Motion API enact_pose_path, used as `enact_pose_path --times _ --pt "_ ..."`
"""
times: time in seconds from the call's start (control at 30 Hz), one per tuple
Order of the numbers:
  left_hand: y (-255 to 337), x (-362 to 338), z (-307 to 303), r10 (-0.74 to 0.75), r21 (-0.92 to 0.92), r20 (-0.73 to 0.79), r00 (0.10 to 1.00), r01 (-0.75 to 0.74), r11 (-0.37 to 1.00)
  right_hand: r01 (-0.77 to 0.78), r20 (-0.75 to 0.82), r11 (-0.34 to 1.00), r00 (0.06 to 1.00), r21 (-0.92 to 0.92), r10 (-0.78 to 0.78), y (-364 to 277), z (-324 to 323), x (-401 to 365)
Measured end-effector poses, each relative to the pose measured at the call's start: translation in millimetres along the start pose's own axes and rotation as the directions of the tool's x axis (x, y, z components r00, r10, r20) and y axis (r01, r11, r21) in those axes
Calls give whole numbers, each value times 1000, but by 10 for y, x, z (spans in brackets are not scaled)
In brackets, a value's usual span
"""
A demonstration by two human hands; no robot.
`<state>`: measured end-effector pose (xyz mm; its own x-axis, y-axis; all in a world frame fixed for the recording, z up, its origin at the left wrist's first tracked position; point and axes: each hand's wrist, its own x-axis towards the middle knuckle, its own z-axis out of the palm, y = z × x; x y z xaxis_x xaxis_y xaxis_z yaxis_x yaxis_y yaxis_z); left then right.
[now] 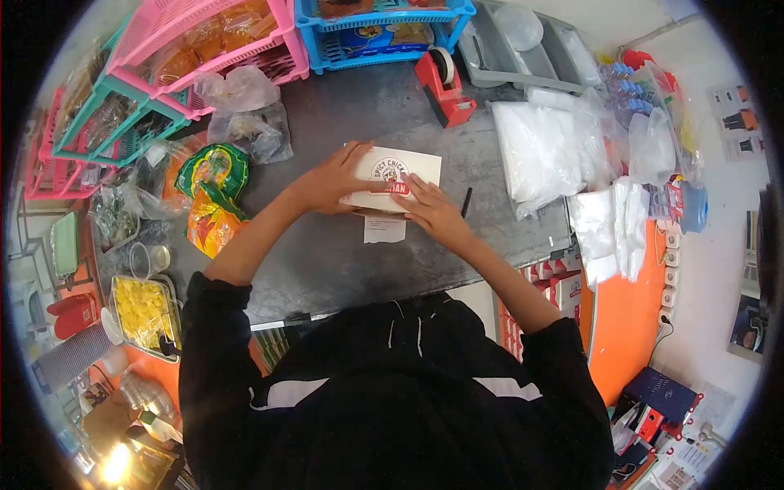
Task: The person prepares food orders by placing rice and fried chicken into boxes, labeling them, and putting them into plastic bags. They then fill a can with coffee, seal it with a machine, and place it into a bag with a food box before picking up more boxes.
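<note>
A white box (425, 159) with a round "Spicy Chick" print and a red band lies on the dark tabletop. On its left side rests my left hand (331, 181), fingers apart on the lid. My right hand (434, 211) lies over the lower right part of the box, its fingers spread across the printed lid. A small paper slip (384, 230) sticks out below the box's near edge. To the right of my right hand is a black pen (467, 202).
A red tape dispenser (443, 88) stands behind the box. Plastic bags (535, 151) lie at right, a green-and-orange packet (214, 196) at left. Pink and blue racks (309, 33) and a grey tray (482, 77) line the back. A yellow-filled container (145, 314) sits lower left.
</note>
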<state>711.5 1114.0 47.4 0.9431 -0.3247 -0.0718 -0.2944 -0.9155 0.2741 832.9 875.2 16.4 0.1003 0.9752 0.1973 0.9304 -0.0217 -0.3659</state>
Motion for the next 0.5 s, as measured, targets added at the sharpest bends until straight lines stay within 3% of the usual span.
enact_pose_path --times 0.2,0.3,0.37,0.4,0.47,0.5 --pt "122 -49 -10 35 81 -4 999 -34 996 15 15 1000 1000 -5 -15 -22 -34 -49" --pt "239 -93 177 -27 120 2 1000 26 992 94 -72 994 993 -56 -98 148 146 -64" --pt "313 -111 405 -17 159 -82 996 30 987 118 -25 992 993 -44 -119 229 143 6" --pt "323 -100 495 -21 151 -73 997 32 988 115 -21 993 993 -31 -115 270 135 43" --pt "378 -38 569 -114 377 -114 987 149 914 120 48 990 991 73 -124 363 60 136" --pt "414 -30 560 -119 369 -112 987 152 917 96 59 982 993 161 -107 415 51 180"
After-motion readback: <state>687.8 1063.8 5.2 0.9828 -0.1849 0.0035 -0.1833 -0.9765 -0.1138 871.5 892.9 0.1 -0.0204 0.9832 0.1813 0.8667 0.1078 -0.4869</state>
